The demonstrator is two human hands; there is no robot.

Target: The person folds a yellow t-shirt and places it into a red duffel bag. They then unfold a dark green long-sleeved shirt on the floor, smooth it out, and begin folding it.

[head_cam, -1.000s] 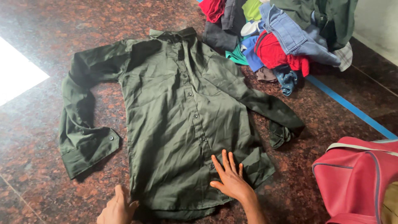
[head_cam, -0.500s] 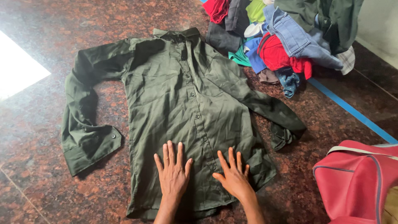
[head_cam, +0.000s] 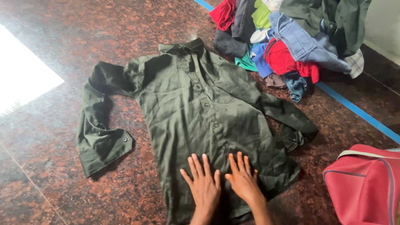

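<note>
A dark green long-sleeved shirt (head_cam: 196,112) lies spread flat, buttoned front up, on a reddish speckled stone floor (head_cam: 137,25). Its collar points away from me and its hem is near me. One sleeve (head_cam: 98,125) bends down the left side, the other (head_cam: 283,112) runs out to the right. My left hand (head_cam: 203,185) and my right hand (head_cam: 242,180) rest palm down, side by side, on the lower front of the shirt, fingers spread. Neither hand holds anything.
A pile of mixed clothes (head_cam: 287,37) in red, blue, green and grey lies beyond the shirt at the upper right. A red bag (head_cam: 366,183) stands at the lower right. A blue tape line (head_cam: 358,112) crosses the floor. Bright sunlight (head_cam: 21,79) falls at left.
My left hand came up from the shirt's hem edge onto the lower front. Both hands now lie close together, slightly further up the shirt.
</note>
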